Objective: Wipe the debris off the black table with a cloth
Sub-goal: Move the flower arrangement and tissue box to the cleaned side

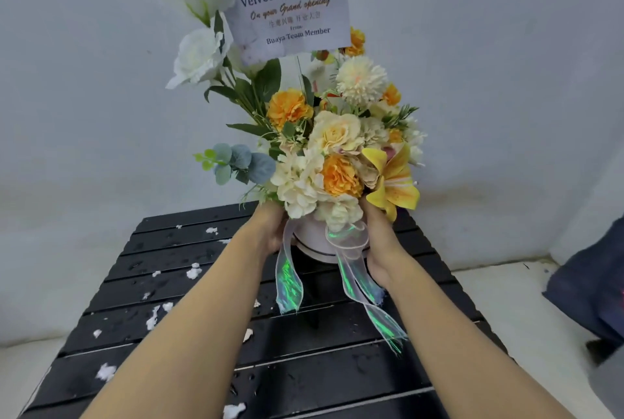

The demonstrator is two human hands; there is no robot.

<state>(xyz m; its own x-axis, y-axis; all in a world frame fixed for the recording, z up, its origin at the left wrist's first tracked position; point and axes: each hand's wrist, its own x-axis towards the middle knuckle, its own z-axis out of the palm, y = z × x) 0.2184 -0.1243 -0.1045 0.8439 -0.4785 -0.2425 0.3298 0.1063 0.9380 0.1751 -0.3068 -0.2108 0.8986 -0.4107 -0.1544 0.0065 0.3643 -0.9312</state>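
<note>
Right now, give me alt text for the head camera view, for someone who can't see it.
The left hand and right hand grip a pale round flower box of orange, cream and white blooms, topped by a printed card, above a black slatted table. White debris dots the table, mostly on its left side.

The black table (337,385) is made of slatted boards, wet with droplets. White debris scraps (193,271) lie scattered on it, mostly to the left of the left hand (268,229) whose fingers grip the flower box (314,243), and nearer the camera. To the right of the right hand (380,249) and its fingers, droplets speckle the slats.
</note>
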